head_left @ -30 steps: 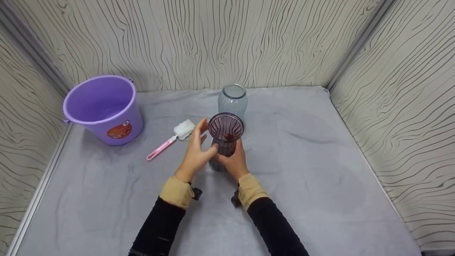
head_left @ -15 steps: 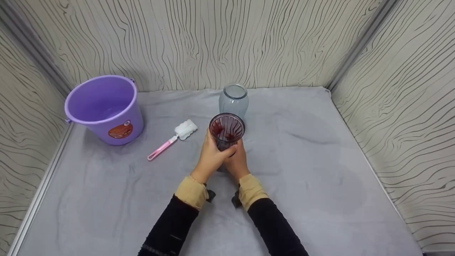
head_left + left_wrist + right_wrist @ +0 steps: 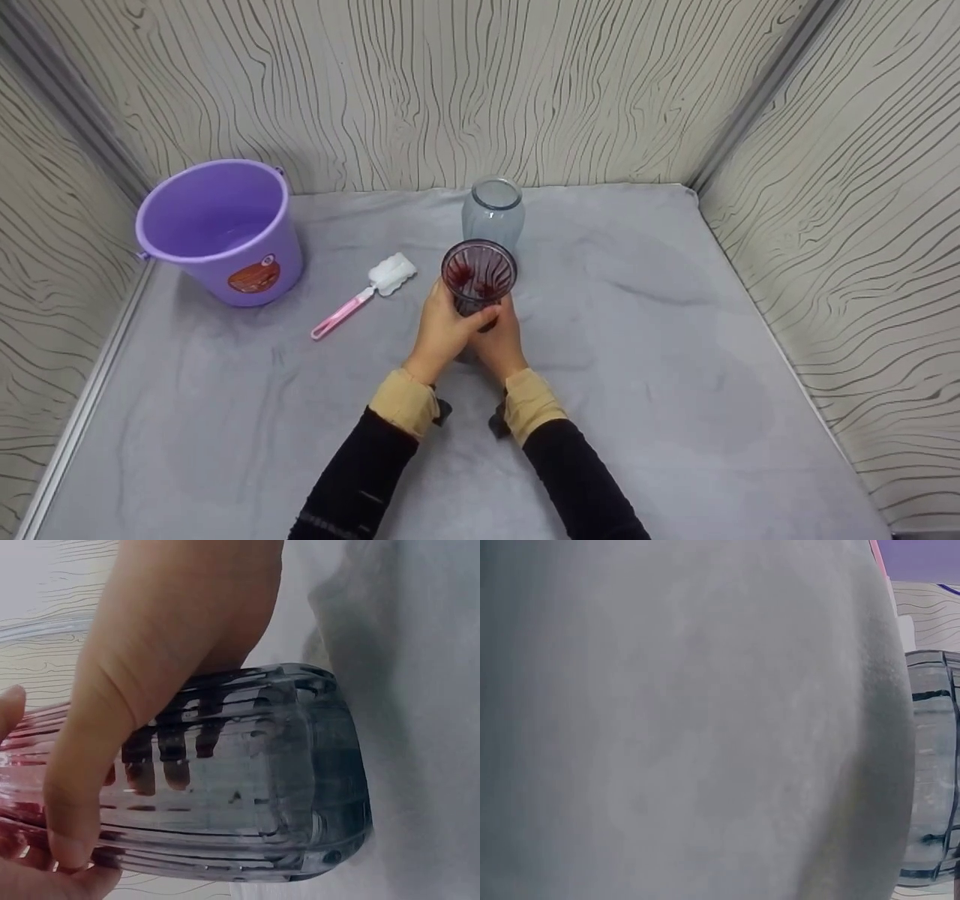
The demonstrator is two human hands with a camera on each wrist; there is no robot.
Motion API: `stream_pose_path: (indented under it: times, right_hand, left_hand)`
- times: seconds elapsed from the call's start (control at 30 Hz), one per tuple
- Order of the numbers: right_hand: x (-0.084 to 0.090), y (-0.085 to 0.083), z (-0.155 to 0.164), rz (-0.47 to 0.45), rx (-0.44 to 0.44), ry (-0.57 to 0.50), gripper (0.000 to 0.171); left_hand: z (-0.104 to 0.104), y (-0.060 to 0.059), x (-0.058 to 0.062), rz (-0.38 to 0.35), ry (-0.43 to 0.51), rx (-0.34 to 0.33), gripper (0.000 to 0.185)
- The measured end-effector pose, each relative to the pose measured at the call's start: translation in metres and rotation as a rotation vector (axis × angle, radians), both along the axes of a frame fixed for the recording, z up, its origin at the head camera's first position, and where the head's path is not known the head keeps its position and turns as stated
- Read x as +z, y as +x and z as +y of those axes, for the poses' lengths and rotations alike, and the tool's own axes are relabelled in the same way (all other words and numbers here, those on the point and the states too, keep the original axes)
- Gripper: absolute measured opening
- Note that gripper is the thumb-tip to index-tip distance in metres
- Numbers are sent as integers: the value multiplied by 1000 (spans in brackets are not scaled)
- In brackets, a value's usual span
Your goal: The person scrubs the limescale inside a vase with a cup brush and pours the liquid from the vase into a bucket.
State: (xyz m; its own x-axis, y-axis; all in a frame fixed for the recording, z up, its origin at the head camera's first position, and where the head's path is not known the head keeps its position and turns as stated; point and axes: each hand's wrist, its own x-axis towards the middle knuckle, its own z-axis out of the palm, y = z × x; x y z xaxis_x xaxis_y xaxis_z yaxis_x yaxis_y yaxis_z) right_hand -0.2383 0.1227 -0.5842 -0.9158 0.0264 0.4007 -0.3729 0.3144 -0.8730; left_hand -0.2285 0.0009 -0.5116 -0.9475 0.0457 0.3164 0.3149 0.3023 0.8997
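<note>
Both hands wrap a ribbed purple vase [image 3: 478,281] standing mid-table: left hand [image 3: 444,330] and right hand [image 3: 496,341] clamp its lower body. Lifting it well likely needs an even, upright grip. One clear jar [image 3: 492,211] behind, one bucket [image 3: 217,229], one brush [image 3: 365,292].

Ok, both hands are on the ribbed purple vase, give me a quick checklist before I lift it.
1. Left hand grips the purple vase: ok, fingers wrap its ribbed side in the left wrist view.
2. Right hand on the vase: ok.
3. Vase upright, mouth up: ok.
4. Clear glass jar apart from the vase: cannot tell, it stands close behind.
5. Brush and purple bucket out of the way: ok, both off to the left.
6. Vase empty: cannot tell.
</note>
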Motion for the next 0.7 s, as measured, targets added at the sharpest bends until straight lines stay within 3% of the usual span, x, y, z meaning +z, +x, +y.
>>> stream_pose_path:
  times: [0.3, 0.7]
  right_hand:
    - [6, 4, 6, -80, 44, 3, 91]
    - [2, 5, 23, -251, 229, -21, 110]
  left_hand:
    - [0, -1, -2, 16, -41, -1, 79]
    - [0, -1, -2, 6, -30, 14, 80]
